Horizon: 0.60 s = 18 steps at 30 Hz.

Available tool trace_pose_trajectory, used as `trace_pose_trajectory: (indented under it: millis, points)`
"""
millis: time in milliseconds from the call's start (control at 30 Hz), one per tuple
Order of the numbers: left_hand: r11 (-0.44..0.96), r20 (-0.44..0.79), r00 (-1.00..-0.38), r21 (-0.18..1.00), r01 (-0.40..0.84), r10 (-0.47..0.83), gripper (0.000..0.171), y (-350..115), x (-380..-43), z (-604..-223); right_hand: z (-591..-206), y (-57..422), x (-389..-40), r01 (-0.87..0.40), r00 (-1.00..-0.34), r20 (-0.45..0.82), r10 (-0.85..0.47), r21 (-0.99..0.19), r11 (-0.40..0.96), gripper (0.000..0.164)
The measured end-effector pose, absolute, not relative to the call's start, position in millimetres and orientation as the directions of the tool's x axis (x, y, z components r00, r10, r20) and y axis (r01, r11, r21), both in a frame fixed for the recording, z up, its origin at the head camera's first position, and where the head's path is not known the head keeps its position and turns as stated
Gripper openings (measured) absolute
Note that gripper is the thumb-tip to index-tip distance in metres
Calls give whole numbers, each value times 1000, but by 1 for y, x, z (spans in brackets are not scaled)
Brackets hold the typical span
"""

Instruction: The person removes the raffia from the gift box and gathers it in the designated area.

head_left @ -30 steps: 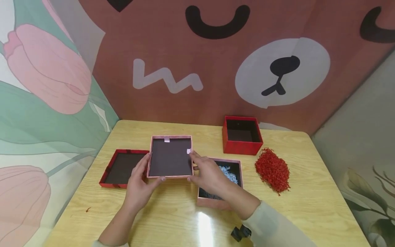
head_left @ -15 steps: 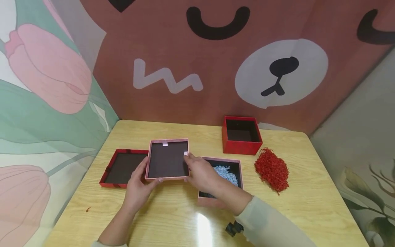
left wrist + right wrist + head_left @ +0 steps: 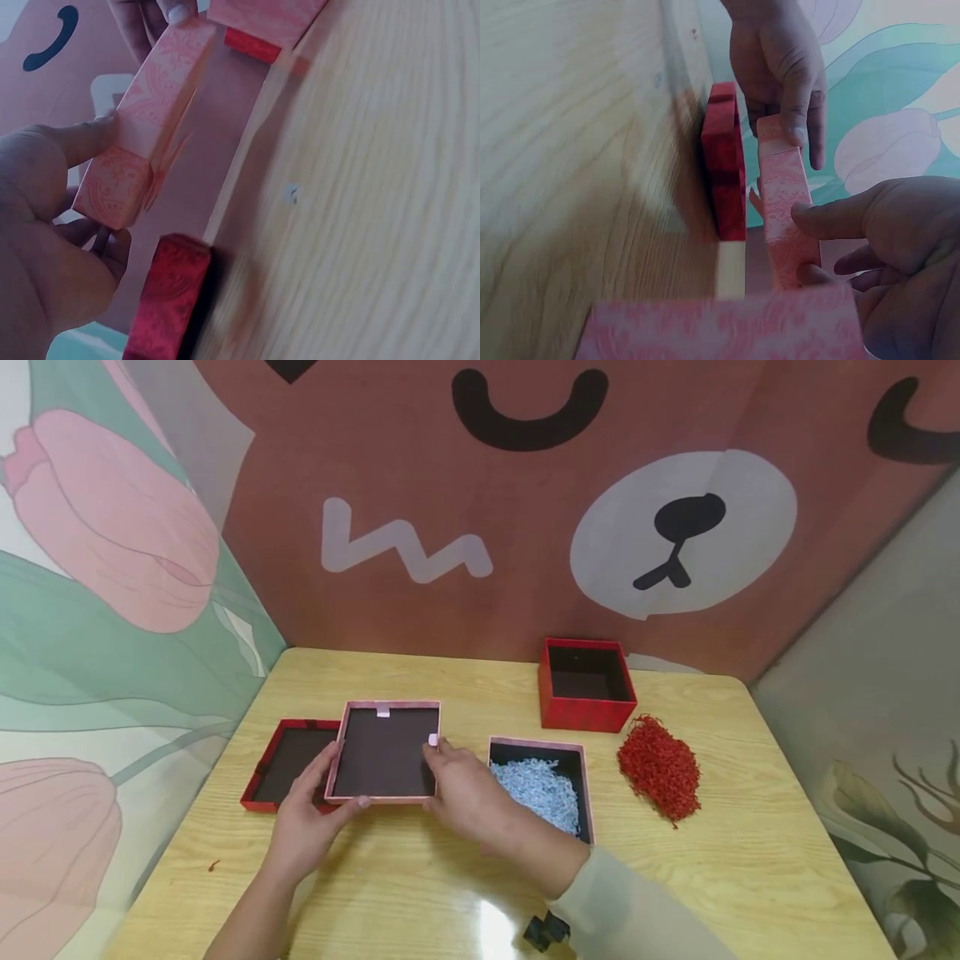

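Both hands hold a shallow pink patterned box lid (image 3: 384, 756), dark inside, raised above the table. My left hand (image 3: 303, 827) grips its left side, with the thumb at the near edge. Gripping the right side is my right hand (image 3: 472, 793), its thumb on the lid's wall in the right wrist view. Below and left of the lid lies a red box lid (image 3: 281, 768), partly covered by it in the head view. A pink box (image 3: 537, 742) with light blue shredded paper (image 3: 536, 789) stands beside my right hand; the right forearm hides its near part.
Farther back on the table (image 3: 420, 893) stands a deep red box (image 3: 585, 714), dark inside. A heap of red shredded paper (image 3: 660, 768) lies right of it. A small black object (image 3: 546, 932) shows by the right sleeve. A mural wall closes off the back.
Both hands have carried the pink lid left and slightly nearer, farther over the red lid. More of the blue shredded paper now shows beyond the right arm.
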<state>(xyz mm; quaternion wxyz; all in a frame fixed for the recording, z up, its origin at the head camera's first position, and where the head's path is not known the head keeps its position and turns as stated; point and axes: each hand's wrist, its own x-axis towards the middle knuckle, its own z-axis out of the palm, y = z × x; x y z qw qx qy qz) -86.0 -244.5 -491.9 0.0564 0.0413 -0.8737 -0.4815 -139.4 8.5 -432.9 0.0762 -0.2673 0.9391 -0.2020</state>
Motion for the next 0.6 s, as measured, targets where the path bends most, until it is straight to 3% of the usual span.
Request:
trace_pose_trajectory:
  millis: [200,600]
  points:
    - [518,69,-989,856,-8,-128,95,-256,-74,-487,-433,0,-126,-494,-844,25,-535,-424,759,78]
    - [533,89,-985,846,-3,-148,99,-275,-53,-484,-454,-15,-101,-430,-877,120,-465,-627,650,84]
